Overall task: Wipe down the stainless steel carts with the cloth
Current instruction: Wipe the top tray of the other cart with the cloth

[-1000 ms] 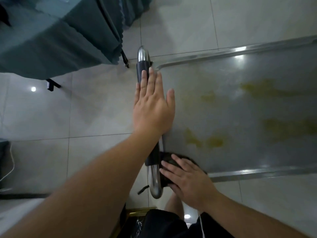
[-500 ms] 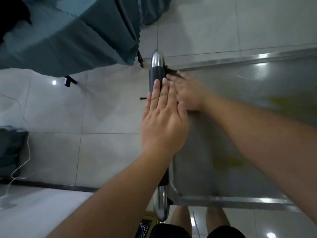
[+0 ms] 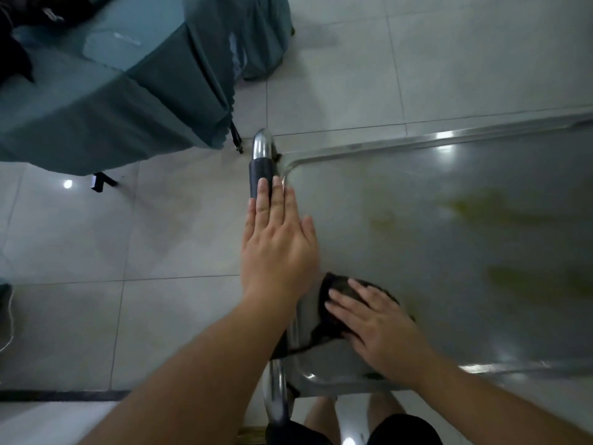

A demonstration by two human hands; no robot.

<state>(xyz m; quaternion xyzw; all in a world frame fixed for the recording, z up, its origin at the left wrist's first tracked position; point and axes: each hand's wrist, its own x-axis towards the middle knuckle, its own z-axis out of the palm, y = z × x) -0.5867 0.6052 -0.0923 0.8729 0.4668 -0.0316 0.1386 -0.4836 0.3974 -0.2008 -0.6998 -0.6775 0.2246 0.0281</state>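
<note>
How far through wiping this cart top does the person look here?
Early. No part looks clearly finished. In hand: the right hand presses the dark cloth flat at the near left corner of the cart top, while the left hand rests on the handle. Left: yellowish smears further right.

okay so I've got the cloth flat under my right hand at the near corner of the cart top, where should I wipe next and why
Probably slide the cloth under your right hand away from the handle, toward the yellowish smears further along the cart top. They show unwiped, while the near corner looks clean. The left hand lies flat over the handle, steadying the cart.
</note>
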